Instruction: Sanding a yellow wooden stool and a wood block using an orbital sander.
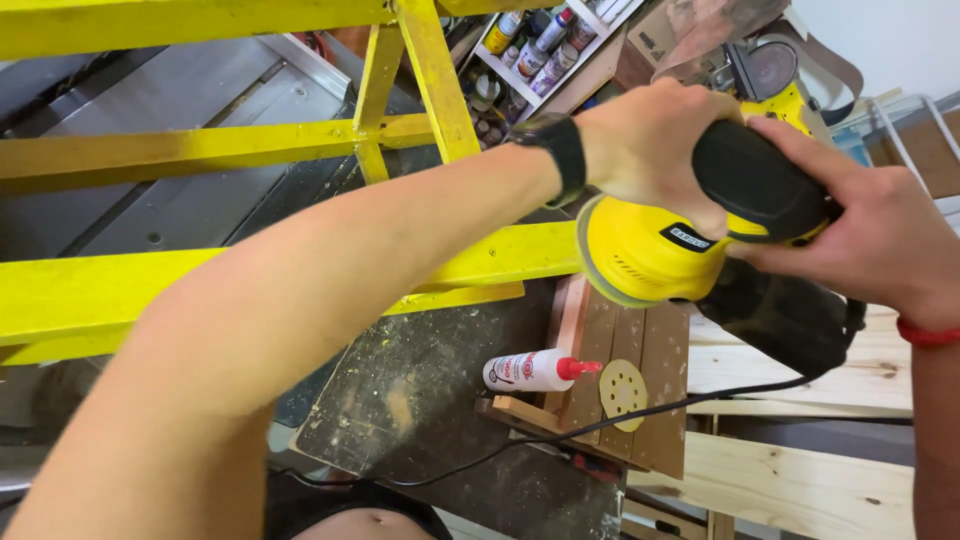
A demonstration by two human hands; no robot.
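Gripping the yellow orbital sander (650, 250) from both sides, the two hands have it lifted clear of the bench: the left hand (650, 140) wraps over the top of the yellow body, a black watch (558, 148) on its wrist, while the right hand (870, 230) closes firmly around the black rear handle (760, 180), a red band (925, 335) showing at that wrist. The sander's round pad tilts toward the yellow-painted frame (200, 290), right at the end of its lower rail. Its black cord (600, 425) trails down across the work below. Under the tool sits a small brown slatted wooden panel (650, 400), with a loose yellow sanding disc (622, 392) lying on it and a white glue bottle with a red cap (538, 370) resting on its side just beside. Pale pine boards (800, 480) lie off to the right, and a shelf of bottles (540, 45) shows up top.
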